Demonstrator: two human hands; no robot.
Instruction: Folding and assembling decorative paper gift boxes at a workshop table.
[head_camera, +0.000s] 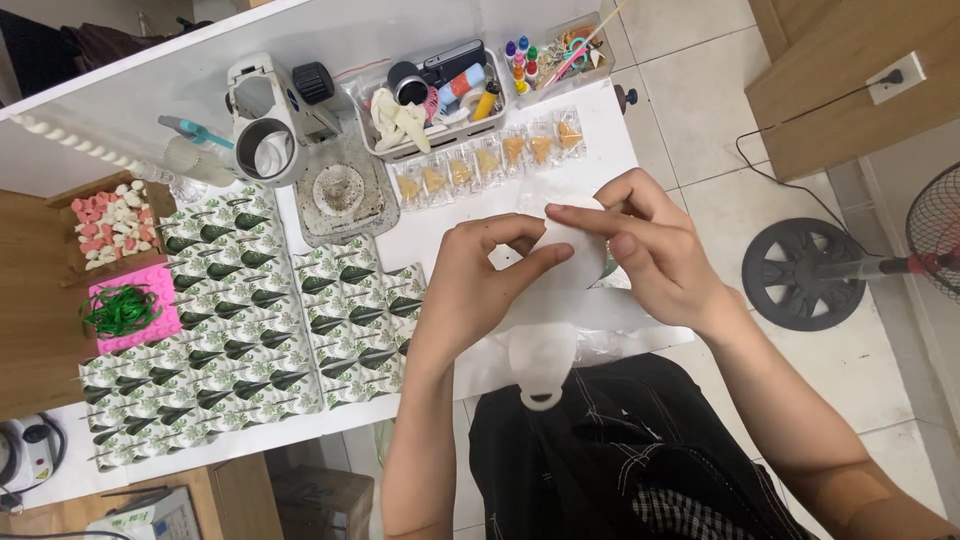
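My left hand (478, 285) and my right hand (650, 250) meet over the white table (440, 225), both pinching a small white round packet (572, 238) between fingertips and thumbs. A strip of white backing material (543, 362) trails down from the packet toward my lap. Just beyond my hands lies a row of clear sachets with orange triangular pieces (490, 158). To the left of my left hand, several green leaf-printed packets (250, 320) lie in overlapping rows.
A stereo microscope (275, 125) stands at the table's back. Behind it are a clear tray of tools (435, 95) and a tray of small coloured bottles (555, 50). A box of pink and white pieces (108, 225), a pink tray (128, 310), a floor fan (850, 265).
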